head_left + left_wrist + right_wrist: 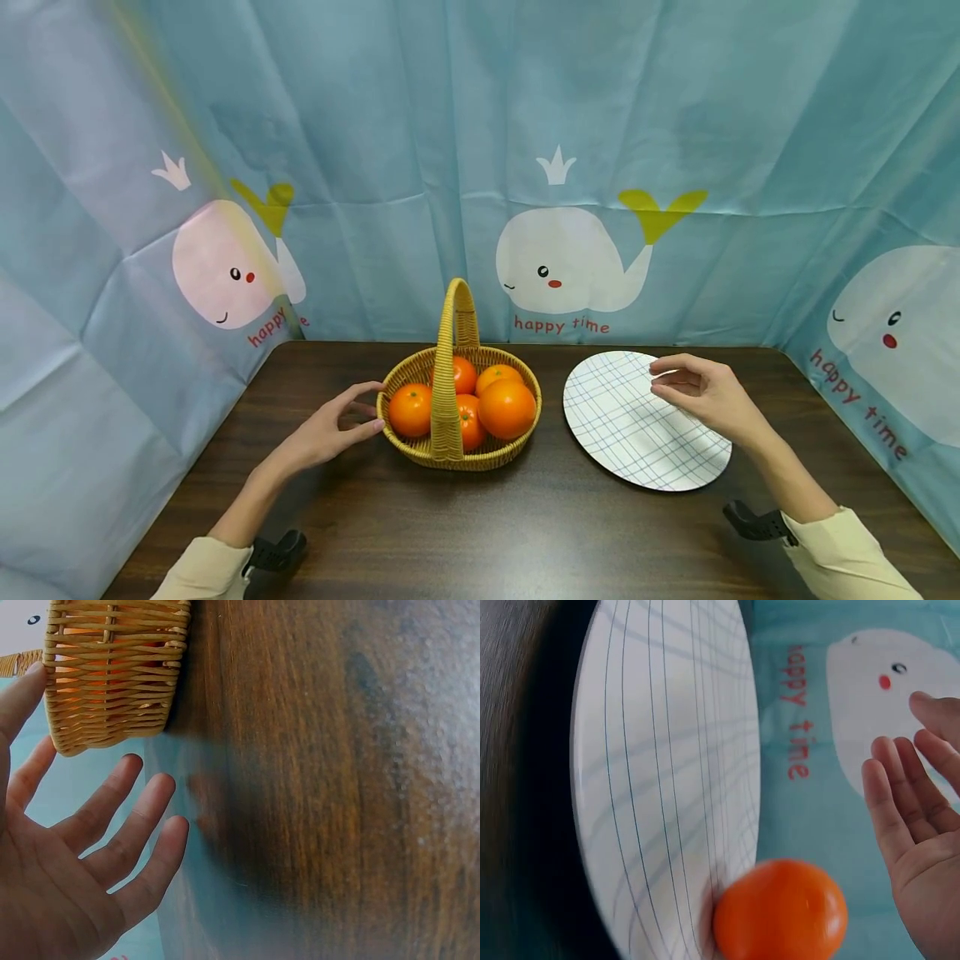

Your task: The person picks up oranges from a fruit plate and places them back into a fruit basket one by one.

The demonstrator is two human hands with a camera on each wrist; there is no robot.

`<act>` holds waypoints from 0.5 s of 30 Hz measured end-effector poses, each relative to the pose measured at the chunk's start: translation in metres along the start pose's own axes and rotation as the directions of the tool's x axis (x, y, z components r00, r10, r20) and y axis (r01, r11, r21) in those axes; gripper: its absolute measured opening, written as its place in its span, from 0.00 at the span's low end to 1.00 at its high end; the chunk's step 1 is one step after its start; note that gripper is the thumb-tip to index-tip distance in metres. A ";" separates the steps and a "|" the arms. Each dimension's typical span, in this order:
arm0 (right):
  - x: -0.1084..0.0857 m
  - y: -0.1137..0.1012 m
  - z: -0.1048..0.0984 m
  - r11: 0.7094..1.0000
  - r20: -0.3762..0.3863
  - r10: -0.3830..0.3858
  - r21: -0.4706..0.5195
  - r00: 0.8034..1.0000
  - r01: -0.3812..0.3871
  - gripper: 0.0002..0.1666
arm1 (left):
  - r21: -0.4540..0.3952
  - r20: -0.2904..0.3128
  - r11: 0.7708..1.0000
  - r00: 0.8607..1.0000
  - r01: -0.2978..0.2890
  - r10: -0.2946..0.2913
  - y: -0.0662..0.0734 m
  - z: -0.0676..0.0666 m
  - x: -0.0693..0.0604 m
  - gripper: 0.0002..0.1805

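A yellow wicker basket with a tall arched handle holds several oranges. My left hand is at the basket's left side, its fingers loosely spread. In the left wrist view, the thumb and index fingertip of that hand lie against or very close to the wicker. Over the right part of a white checked round plate hovers my right hand, fingers slightly bent, holding nothing. In the right wrist view an orange rests on the plate, below the hand; the head view hides it.
Both stand on a dark wooden table, basket left of plate. Behind and at the sides hangs a blue curtain printed with white whales. Each wrist wears a black band below a cream sleeve.
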State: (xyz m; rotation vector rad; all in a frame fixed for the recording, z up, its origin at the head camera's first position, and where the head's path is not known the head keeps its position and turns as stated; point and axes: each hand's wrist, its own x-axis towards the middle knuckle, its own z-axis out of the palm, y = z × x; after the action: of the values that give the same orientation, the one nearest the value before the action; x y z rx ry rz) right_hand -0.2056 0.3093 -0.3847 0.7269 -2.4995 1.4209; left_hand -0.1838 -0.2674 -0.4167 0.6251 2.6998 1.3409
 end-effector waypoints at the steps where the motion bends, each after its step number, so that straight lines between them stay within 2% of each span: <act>1: -0.001 0.001 -0.003 1.000 -0.006 0.003 -0.012 1.000 -0.003 0.17 | -0.002 0.000 1.000 1.000 0.002 -0.002 0.000 0.000 0.000 0.32; 8: -0.011 0.007 -0.026 0.996 -0.046 0.023 -0.084 0.999 -0.027 0.18 | -0.006 -0.001 1.000 1.000 0.005 -0.005 -0.001 0.000 -0.001 0.32; 15: -0.025 0.012 -0.043 0.995 -0.089 0.028 -0.092 0.996 -0.036 0.20 | -0.015 0.005 1.000 1.000 0.009 -0.009 -0.001 0.001 0.000 0.32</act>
State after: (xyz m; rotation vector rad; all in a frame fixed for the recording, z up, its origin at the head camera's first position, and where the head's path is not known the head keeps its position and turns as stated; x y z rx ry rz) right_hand -0.1933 0.3590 -0.3807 0.5964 -2.5015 1.3061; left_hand -0.1836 -0.2675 -0.4175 0.6131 2.6830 1.3541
